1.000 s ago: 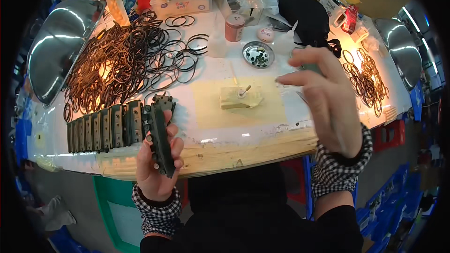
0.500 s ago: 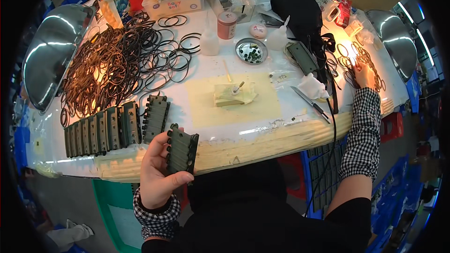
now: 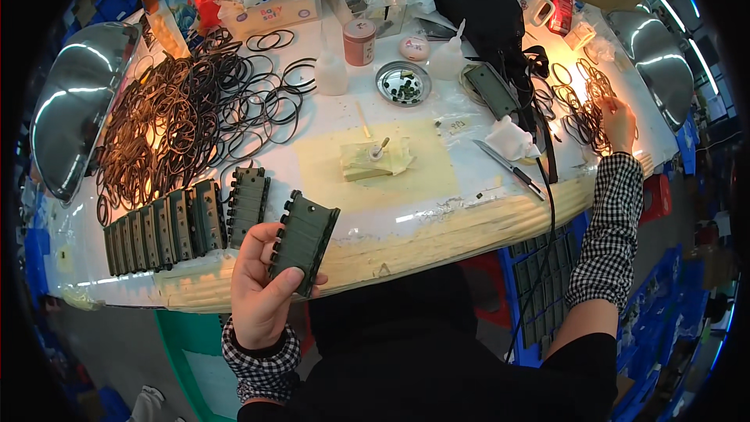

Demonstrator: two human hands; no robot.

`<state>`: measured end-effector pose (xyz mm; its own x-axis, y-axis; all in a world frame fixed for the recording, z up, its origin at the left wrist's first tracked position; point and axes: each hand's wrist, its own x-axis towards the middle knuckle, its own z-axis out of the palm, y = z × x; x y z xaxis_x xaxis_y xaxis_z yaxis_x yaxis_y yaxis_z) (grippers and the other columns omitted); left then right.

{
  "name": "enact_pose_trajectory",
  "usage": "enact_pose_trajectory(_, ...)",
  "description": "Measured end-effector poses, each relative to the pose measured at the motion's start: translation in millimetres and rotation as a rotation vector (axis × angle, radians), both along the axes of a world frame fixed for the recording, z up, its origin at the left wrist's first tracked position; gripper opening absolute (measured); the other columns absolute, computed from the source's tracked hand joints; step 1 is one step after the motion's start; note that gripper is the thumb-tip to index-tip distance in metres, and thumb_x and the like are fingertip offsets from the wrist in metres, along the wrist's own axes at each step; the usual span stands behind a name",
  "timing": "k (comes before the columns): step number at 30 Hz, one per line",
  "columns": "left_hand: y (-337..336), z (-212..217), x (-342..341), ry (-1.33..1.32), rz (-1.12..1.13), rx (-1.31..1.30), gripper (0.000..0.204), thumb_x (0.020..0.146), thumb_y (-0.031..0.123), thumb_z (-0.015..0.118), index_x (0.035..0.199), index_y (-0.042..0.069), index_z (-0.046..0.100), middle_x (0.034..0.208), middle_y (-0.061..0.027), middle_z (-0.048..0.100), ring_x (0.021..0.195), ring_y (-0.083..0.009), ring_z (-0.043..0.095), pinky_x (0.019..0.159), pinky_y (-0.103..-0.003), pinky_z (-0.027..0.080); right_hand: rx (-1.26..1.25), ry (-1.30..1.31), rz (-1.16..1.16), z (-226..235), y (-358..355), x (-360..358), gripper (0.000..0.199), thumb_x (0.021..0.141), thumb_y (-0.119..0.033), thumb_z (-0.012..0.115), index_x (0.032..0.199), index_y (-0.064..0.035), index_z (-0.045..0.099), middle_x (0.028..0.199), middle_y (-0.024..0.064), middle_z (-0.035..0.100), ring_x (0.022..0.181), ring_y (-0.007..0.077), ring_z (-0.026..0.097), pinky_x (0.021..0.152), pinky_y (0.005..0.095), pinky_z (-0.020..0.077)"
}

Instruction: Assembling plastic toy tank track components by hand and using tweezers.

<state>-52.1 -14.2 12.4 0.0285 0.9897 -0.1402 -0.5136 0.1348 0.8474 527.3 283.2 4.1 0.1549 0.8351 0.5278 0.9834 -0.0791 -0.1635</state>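
Observation:
My left hand (image 3: 262,293) grips a dark green ribbed plastic housing (image 3: 306,236) above the table's front edge, thumb across its lower face. Its flat side with a small hole faces up. At the far right, my right hand (image 3: 619,121) is bent down at a small pile of dark rubber rings (image 3: 580,105), fingers drawn together; whether a ring is between them I cannot make out. Left of the held piece, another green housing (image 3: 248,197) stands tilted beside a row of similar housings (image 3: 160,223).
A big heap of rubber rings (image 3: 172,109) covers the left. A taped block (image 3: 373,160) sits mid-table, behind it a metal dish (image 3: 404,84) of small dark bits and squeeze bottles (image 3: 331,74). A knife (image 3: 512,170) and a black cable (image 3: 552,227) lie before my right arm.
My left hand has turned the housing so its flat holed side shows more. My right hand stays at the small ring pile and has shifted slightly. The whole view has moved a little.

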Motion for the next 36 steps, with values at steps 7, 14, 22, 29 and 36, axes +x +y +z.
enact_pose_trajectory(7,-6.1,4.2,4.5,0.176,0.055,0.033,0.039,0.077,-0.008,0.067,0.110,0.001,0.048,0.107,-0.0098,0.064,0.095,-0.0147,0.064,0.085,-0.026,0.050,-0.024,-0.023,-0.109,8.8,17.8,-29.5,0.030,0.086,-0.040,0.064,0.098,-0.0141,0.072,0.097,0.0134,0.070,0.090,0.0307,0.066,0.077,0.0405,0.0512)
enact_pose_trajectory(14,-11.8,4.6,9.1,0.124,0.085,0.097,0.036,0.075,-0.005,0.072,0.100,0.004,0.049,0.096,-0.0064,0.063,0.088,-0.0116,0.061,0.079,-0.024,0.048,-0.210,-0.054,-0.181,-8.2,71.6,-54.1,0.023,0.084,-0.033,0.064,0.097,-0.0161,0.072,0.096,0.0150,0.069,0.091,0.0333,0.066,0.078,0.0438,0.0519)
enact_pose_trajectory(22,-12.1,-4.8,14.4,0.078,0.139,0.090,0.034,0.077,0.014,0.074,0.090,0.009,0.043,0.073,-0.0030,0.049,0.069,-0.0143,0.047,0.059,-0.024,0.039,-0.146,-0.271,-0.362,-16.8,82.5,-20.7,0.020,0.086,-0.023,0.057,0.097,-0.0136,0.070,0.097,0.0119,0.070,0.090,0.0313,0.068,0.077,0.0437,0.0538)
enact_pose_trajectory(29,-2.0,-8.6,21.6,0.038,0.099,0.097,0.033,0.077,0.013,0.072,0.088,0.009,0.042,0.072,-0.0032,0.046,0.068,-0.0145,0.043,0.059,-0.026,0.038,-0.318,-0.095,-0.443,-8.5,35.0,40.1,0.029,0.088,-0.034,0.062,0.105,-0.0129,0.069,0.102,0.0111,0.070,0.100,0.0319,0.065,0.084,0.0414,0.0513)
enact_pose_trajectory(36,-2.0,-8.1,23.5,0.027,0.068,0.098,0.031,0.077,0.011,0.071,0.084,0.010,0.041,0.072,-0.0033,0.045,0.067,-0.0141,0.042,0.057,-0.026,0.036,-0.226,0.017,-0.190,-25.3,39.9,67.1,0.024,0.087,-0.027,0.065,0.106,-0.0148,0.071,0.106,0.0121,0.069,0.096,0.0266,0.066,0.083,0.0364,0.0501)
